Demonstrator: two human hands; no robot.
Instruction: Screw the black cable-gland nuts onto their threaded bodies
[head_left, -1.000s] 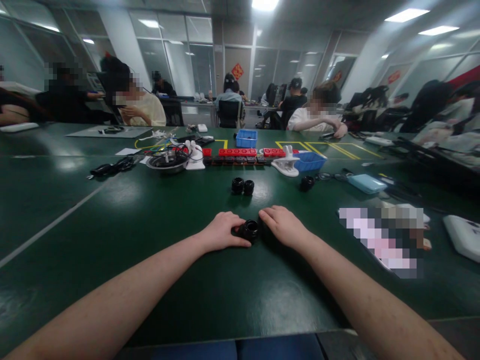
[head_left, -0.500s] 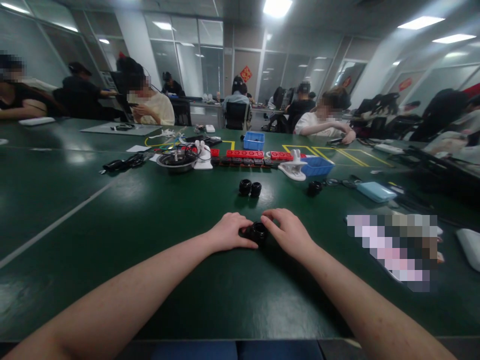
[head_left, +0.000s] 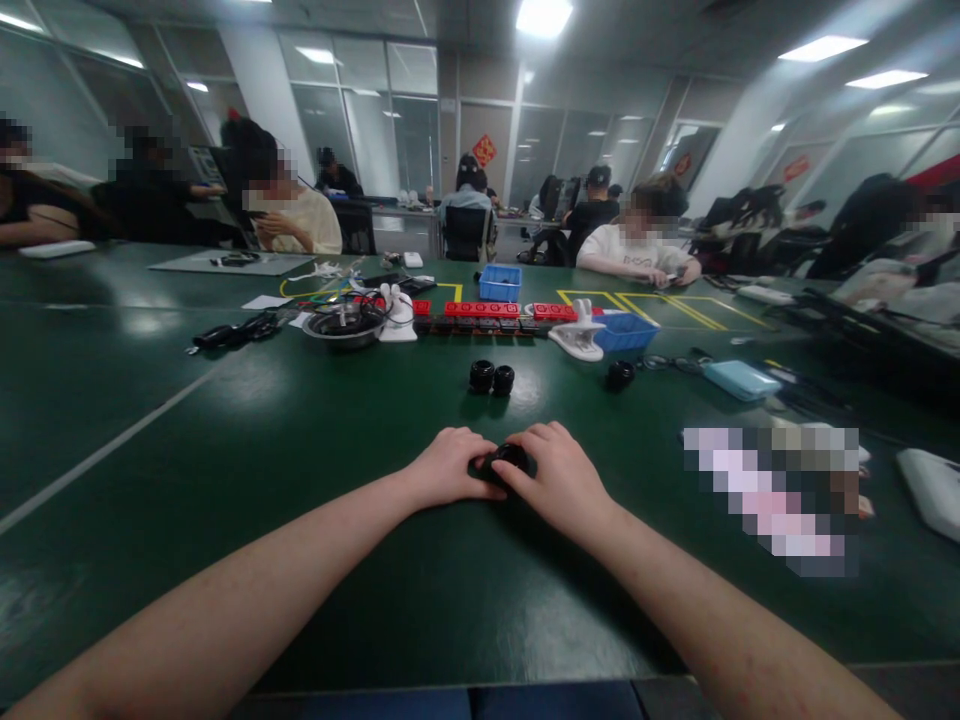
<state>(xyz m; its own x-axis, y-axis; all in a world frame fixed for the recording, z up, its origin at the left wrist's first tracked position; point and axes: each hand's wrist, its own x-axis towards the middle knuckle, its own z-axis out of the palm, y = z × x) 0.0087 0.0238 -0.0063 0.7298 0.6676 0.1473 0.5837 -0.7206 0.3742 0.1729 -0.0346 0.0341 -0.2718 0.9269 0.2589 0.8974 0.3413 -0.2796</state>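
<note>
A shiny black round part (head_left: 511, 457) with a hollow top, perhaps a lens, stands on the green table (head_left: 360, 600) between my two hands. My left hand (head_left: 454, 468) grips it from the left, with thumb in front and fingers behind. Over its right side and top curls my right hand (head_left: 559, 465), thumb and fingers closed around it. The fingers hide much of the part. Farther out, two similar black round parts (head_left: 491, 377) stand side by side, and a third black round part (head_left: 620, 375) sits alone to their right.
Across the table lie a metal bowl (head_left: 346, 328) with cables, white clamps (head_left: 577, 335), red power strips (head_left: 481, 309) and a blue bin (head_left: 626, 330). A light blue case (head_left: 742, 380) and a blurred-out object (head_left: 772, 500) are at right. People sit beyond.
My right hand has moved left and down, closing onto the black part that my left hand keeps holding. The whole view has shifted slightly.
</note>
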